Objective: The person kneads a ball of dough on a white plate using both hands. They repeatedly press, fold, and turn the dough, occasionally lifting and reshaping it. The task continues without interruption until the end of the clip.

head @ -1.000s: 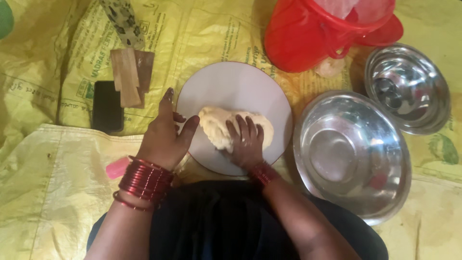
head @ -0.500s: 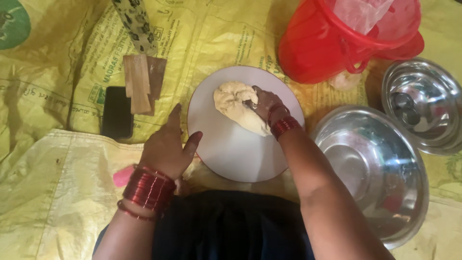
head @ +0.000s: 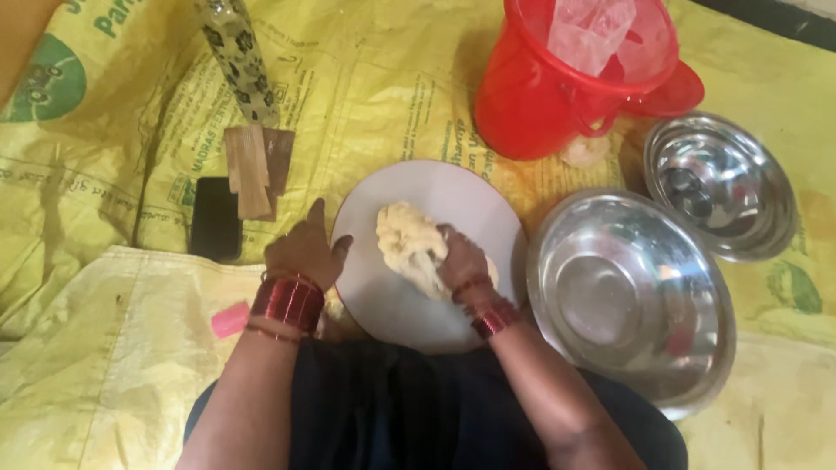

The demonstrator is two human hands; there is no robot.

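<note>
Fingers of the right hand [head: 460, 261] curl down into a lump of pale dough [head: 409, 244], gripping and pressing its near end; the fingertips themselves are sunk in the dough and cannot be made out. This dough lies on a round white board [head: 435, 187], a little right of the board's middle, and its near edge is hidden under the hand and the red bangles [head: 492, 318] on that wrist.

At the board's left rim rests the left hand [head: 305, 252], fingers loosely spread and flat, thumb tip lying over the rim, holding nothing. A thick stack of red bangles [head: 287, 303] covers that wrist. The near rim of the board is hidden by the person's dark clothing [head: 392, 409].

Just right of the board, touching or nearly touching it, sits a large steel bowl [head: 631, 305]; a smaller steel bowl [head: 718, 187] overlaps its far right edge. Beyond the board stands a red plastic bucket [head: 540, 96] with a clear plastic bag [head: 592, 30] inside, its top cut off by the frame. Something pale lies at the bucket's foot, too unclear to name.

Left of the board lie a black phone [head: 216, 219], a small wooden piece [head: 251, 170] and a patterned roller-like cylinder [head: 237, 57], partly cut off at the top. A small pink object [head: 230, 318] sits near the left wrist. Everything rests on yellow printed sacking [head: 104, 174].
</note>
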